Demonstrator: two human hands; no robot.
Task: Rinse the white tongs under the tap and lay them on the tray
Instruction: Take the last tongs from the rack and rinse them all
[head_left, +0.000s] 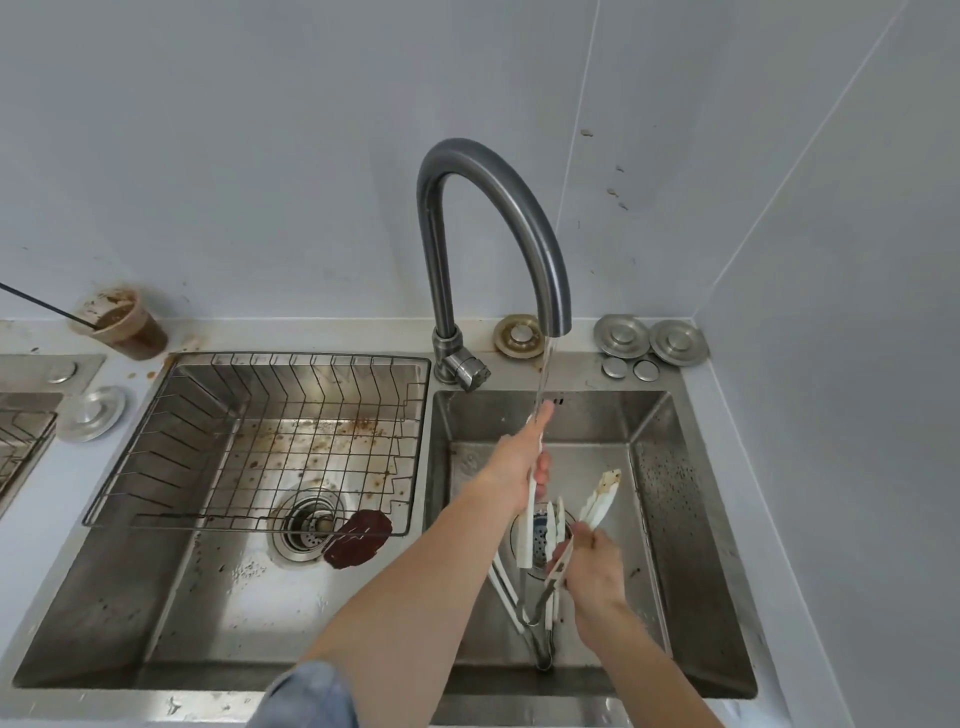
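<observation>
Blue sleeve (306, 696) cut off below; left hand (511, 470) and right hand (592, 569) each grip overlapping white tongs (601, 501), hard to count.

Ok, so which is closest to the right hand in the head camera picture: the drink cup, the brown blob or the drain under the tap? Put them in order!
From the right hand, which grips white tongs:
1. Drain, just left of it in the right basin.
2. Brown blob, in the left basin.
3. Drink cup, far left on the back counter.
</observation>
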